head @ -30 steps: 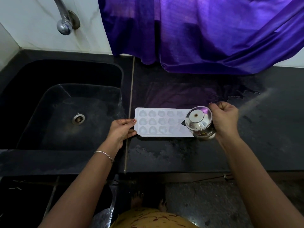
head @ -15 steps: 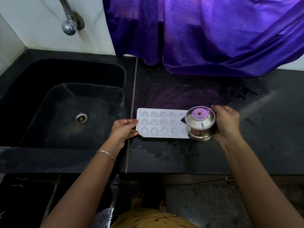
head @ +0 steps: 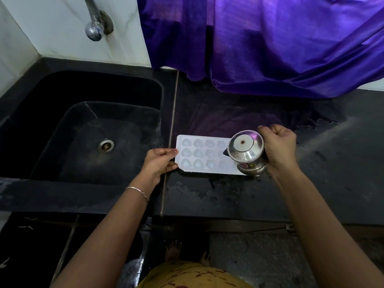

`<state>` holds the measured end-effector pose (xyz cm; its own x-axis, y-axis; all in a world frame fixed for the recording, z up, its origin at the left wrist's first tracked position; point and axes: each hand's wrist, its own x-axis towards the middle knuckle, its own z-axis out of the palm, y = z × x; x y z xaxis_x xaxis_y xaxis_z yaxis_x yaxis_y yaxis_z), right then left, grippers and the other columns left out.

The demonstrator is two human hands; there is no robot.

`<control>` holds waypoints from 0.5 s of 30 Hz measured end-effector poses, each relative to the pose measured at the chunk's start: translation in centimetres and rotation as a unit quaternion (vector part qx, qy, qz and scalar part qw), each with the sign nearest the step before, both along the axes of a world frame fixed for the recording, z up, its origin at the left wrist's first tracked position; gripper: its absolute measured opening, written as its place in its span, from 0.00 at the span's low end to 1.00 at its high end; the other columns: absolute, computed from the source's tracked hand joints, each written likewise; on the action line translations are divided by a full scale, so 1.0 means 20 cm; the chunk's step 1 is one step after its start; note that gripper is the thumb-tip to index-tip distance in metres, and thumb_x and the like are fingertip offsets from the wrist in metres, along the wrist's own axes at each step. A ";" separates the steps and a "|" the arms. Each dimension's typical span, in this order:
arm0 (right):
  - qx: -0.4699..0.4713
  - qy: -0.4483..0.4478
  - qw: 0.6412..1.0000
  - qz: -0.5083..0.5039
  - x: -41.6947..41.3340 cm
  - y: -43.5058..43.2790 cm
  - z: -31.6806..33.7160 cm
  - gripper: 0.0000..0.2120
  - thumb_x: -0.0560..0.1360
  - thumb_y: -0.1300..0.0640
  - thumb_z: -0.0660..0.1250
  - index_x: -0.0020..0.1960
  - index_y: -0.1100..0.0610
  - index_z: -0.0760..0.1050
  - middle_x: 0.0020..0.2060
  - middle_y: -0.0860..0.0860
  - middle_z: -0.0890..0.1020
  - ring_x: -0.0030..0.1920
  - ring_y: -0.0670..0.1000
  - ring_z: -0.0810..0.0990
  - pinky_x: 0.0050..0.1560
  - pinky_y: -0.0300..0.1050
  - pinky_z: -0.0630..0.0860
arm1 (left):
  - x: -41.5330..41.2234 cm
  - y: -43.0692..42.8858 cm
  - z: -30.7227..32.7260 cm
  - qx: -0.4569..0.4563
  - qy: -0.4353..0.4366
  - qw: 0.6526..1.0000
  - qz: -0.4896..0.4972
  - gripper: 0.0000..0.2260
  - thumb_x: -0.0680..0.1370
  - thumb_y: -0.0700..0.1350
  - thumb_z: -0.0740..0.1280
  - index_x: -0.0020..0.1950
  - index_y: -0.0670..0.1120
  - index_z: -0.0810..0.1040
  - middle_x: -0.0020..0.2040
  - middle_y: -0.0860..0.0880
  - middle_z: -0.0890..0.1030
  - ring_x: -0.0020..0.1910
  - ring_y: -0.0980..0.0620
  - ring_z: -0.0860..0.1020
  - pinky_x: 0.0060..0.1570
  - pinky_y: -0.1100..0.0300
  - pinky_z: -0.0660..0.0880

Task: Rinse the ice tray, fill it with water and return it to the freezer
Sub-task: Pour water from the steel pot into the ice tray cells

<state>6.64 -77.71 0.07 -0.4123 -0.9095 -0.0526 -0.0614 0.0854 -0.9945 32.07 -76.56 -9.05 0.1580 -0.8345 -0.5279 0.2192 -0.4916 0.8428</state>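
So I've got the ice tray [head: 204, 155] lying flat on the black counter [head: 311, 183], just right of the seam next to the sink [head: 83, 132]. Its long side runs left to right, roughly parallel with the counter's front edge, with the heart-shaped pockets facing up. The left short end points at the sink and the right end is hidden under the pot.

My left hand [head: 159, 163] is pinching that left end, thumb on top and fingers curled under the edge. My right hand [head: 278, 147] is wrapped tight around a small steel pot [head: 246, 152], which is tipped way over above the right end of the tray, so its base faces up toward the camera. Can't make out any stream of water from here, and I can't tell how full the pockets are, though they look a bit glossy.

Around it: the counter is wet in patches in front of the tray and off to the right. The tap [head: 94, 28] sticks out of the wall over the sink's back corner, well away from the tray. A purple cloth [head: 270, 42] hangs down at the back and its hem sits on the counter behind the tray, not touching it.
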 end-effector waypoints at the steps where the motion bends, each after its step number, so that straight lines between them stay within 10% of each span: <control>1: -0.001 0.006 1.000 0.001 0.00 0.00 0.00 0.23 0.73 0.64 0.67 0.28 0.51 0.57 0.23 0.47 0.61 0.26 0.46 0.60 0.29 0.42 0.62 | 0.00 0.00 0.00 0.000 -0.001 1.000 0.000 0.03 0.76 0.40 0.70 0.44 0.41 0.81 0.43 0.43 0.84 0.39 0.49 0.82 0.31 0.64 0.78; 15: -0.016 0.087 0.996 0.011 0.02 -0.01 0.00 0.22 0.74 0.62 0.67 0.28 0.52 0.57 0.25 0.50 0.61 0.28 0.48 0.59 0.32 0.43 0.62 | 0.00 0.00 0.00 0.003 0.000 1.000 0.002 0.03 0.77 0.40 0.69 0.44 0.42 0.81 0.41 0.45 0.84 0.36 0.51 0.82 0.31 0.65 0.78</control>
